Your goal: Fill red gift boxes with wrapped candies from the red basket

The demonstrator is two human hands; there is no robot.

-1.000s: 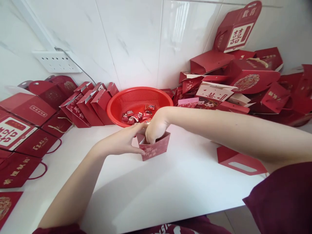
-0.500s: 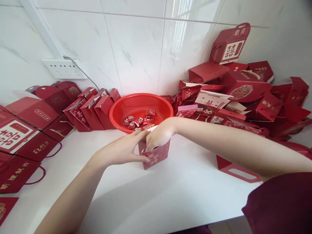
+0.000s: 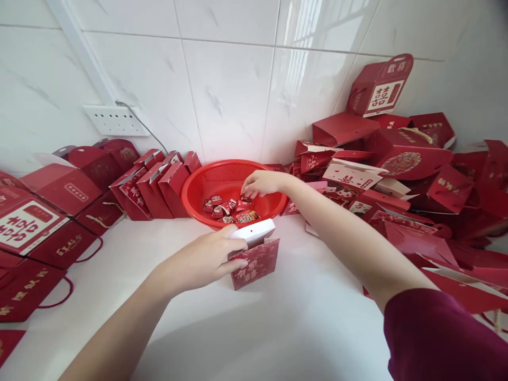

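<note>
A small red gift box [image 3: 257,262] with pale printing stands upright on the white table, its top open and a white flap raised. My left hand [image 3: 216,254] grips the box's left side, thumb on the front and fingers behind. Beyond it, a red plastic basket [image 3: 194,182] holds several wrapped candies [image 3: 228,206], mostly toward its near side. My right hand [image 3: 264,182] reaches over the basket's right part, fingers bent down and pinched at a small red wrapped candy [image 3: 245,199]. The fingertips partly cover that candy.
Folded red boxes [image 3: 159,182] stand in a row left of the basket. Larger red gift boxes [image 3: 43,227] with cord handles are stacked at far left. A heap of red boxes [image 3: 397,159] fills the right side. A power socket [image 3: 115,120] is on the tiled wall.
My right hand has come out of the gift box and moved up and away into the basket. My left hand stays on the box, whose white flap now shows.
</note>
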